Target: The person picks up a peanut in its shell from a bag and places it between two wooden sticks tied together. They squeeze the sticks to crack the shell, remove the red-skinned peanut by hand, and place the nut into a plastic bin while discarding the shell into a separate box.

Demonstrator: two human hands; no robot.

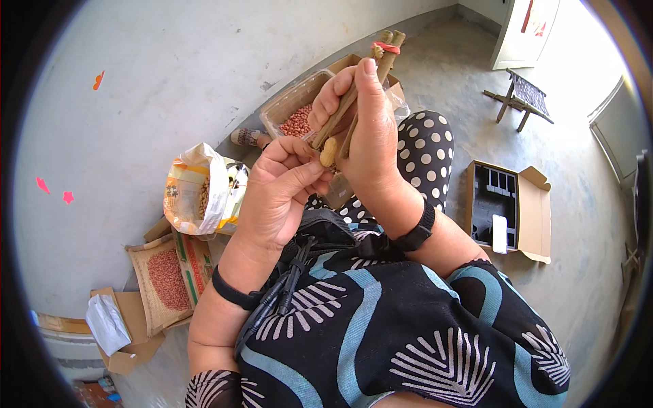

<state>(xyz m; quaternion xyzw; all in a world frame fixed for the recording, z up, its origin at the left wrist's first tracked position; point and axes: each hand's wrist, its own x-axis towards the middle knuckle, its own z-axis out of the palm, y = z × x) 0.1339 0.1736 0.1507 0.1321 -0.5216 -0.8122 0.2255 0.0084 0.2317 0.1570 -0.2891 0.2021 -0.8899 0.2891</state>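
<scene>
My right hand (375, 127) grips two wooden sticks (338, 116), bound together at the far end by a red band (386, 47). The near ends of the sticks stand apart, and an unshelled peanut (329, 152) is between them. Thumb and fingertips of my left hand (278, 191) pinch that peanut. Beneath my hands is a clear plastic container (271, 115) with red-skinned peanut kernels (296, 121), partly hidden by my right fingers. A plastic bag (224, 196) stands left of my left hand, with unshelled peanuts (204, 196) inside.
Lower left, a woven tray (140, 270) holds more red kernels beside an opened cardboard box (135, 311). On the floor at right lies a flat carton (533, 214) with a black insert and a phone (500, 233). Farther off are a folding stool (530, 97) and an open door (520, 41).
</scene>
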